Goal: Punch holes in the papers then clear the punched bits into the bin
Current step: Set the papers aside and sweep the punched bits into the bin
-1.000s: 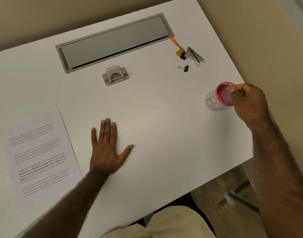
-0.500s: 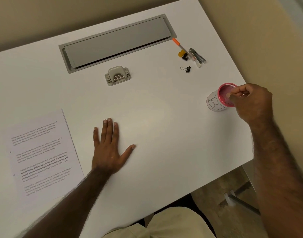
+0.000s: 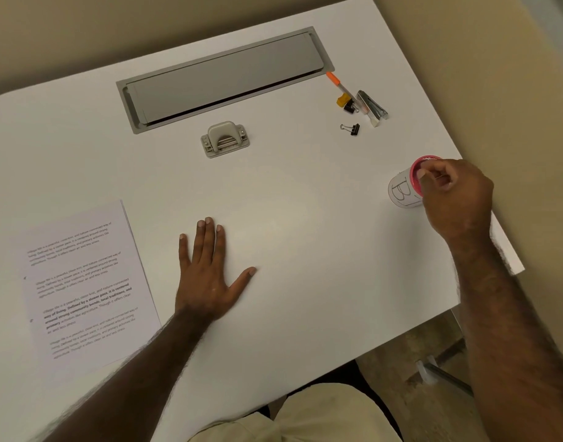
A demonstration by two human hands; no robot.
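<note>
At the left of the bench (image 3: 289, 199) the papers (image 3: 82, 291) lie flat with small marks along their left edge, so the punching looks done. The left hand (image 3: 206, 279) rests palm down beside them, fingers spread wide, holding nothing. Farther back, the hole punch (image 3: 225, 139) sits alone near the grey cable hatch (image 3: 222, 78). To the right lie binder clips (image 3: 350, 128) and a pen (image 3: 337, 86). At the far right, the right hand (image 3: 455, 196) hovers over the pink-rimmed bin (image 3: 404, 189), its grip pinched narrow; whether bits remain between the fingertips I cannot tell. The clearing seems nearly finished.
</note>
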